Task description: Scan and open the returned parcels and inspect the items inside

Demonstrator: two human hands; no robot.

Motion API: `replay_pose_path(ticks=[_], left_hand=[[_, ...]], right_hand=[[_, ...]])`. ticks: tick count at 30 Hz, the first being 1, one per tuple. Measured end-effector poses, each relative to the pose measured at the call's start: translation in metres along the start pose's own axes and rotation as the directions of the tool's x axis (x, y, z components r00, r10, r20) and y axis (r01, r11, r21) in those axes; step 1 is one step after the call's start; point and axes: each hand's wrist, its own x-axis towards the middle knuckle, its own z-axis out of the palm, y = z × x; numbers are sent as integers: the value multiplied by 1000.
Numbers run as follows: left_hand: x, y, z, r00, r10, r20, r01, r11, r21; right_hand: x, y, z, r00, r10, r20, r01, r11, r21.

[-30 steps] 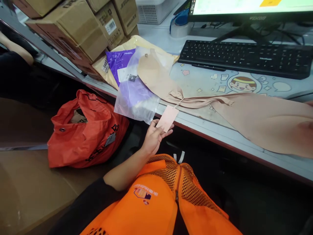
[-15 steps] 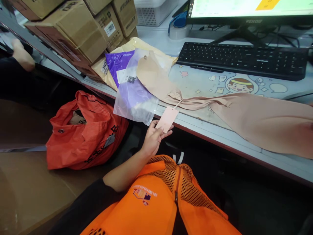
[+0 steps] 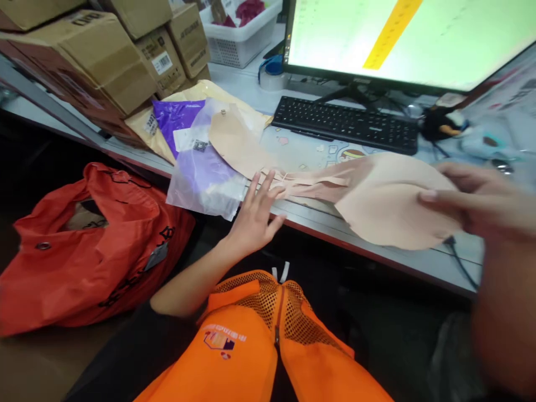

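Note:
A beige bra lies across the front edge of the grey desk, one cup at the right, the other resting on a clear plastic bag. My left hand is at the desk edge with fingers spread, its tips by the thin middle straps of the garment; it holds nothing. My right hand, blurred by motion, reaches in from the right and its fingers lie on the right cup.
A purple bag and a yellow mailer lie under the clear bag. Cardboard boxes are stacked at the back left. A keyboard and monitor stand behind. An orange sack sits on the floor.
My left hand let go of the pink hang tag and spread its fingers at the desk edge. My right hand came into view on the right cup. The camera tilted up and right.

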Motion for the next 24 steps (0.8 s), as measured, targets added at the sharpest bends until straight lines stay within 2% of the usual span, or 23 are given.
replay_pose_path(ticks=[2, 4, 7, 10, 12, 14, 17, 19, 21, 24], left_hand=[[19, 0, 12, 990, 79, 114, -91, 991, 101], [37, 0, 29, 990, 99, 101, -112, 984, 135], [63, -2, 50, 992, 61, 108, -81, 978, 193], [82, -5, 57, 992, 6, 122, -32, 976, 216], [89, -3, 56, 998, 8, 60, -19, 985, 172], [94, 3, 54, 1000, -14, 4, 14, 997, 71], [100, 12, 51, 995, -102, 4, 101, 983, -155], [105, 14, 49, 992, -121, 20, 122, 960, -250], [107, 11, 48, 986, -158, 43, 164, 951, -263], [104, 3, 47, 955, -261, 140, 290, 919, -267]], right_hand=[[-6, -13, 20, 999, 44, 2, -44, 978, 204], [-13, -27, 37, 999, 27, -20, -19, 951, 308], [-23, -46, 49, 991, -45, -129, 86, 939, 332], [-34, -62, 50, 965, -89, -245, 154, 954, 258], [-42, -70, 50, 946, -141, -291, 206, 957, 206], [-49, -76, 51, 911, -232, -341, 310, 931, 194], [-55, -81, 54, 851, -279, -445, 394, 899, 190], [-51, -83, 54, 857, -236, -457, 367, 903, 222], [-41, -83, 53, 899, -172, -404, 318, 889, 329], [-21, -80, 52, 941, -40, -337, 214, 841, 496]])
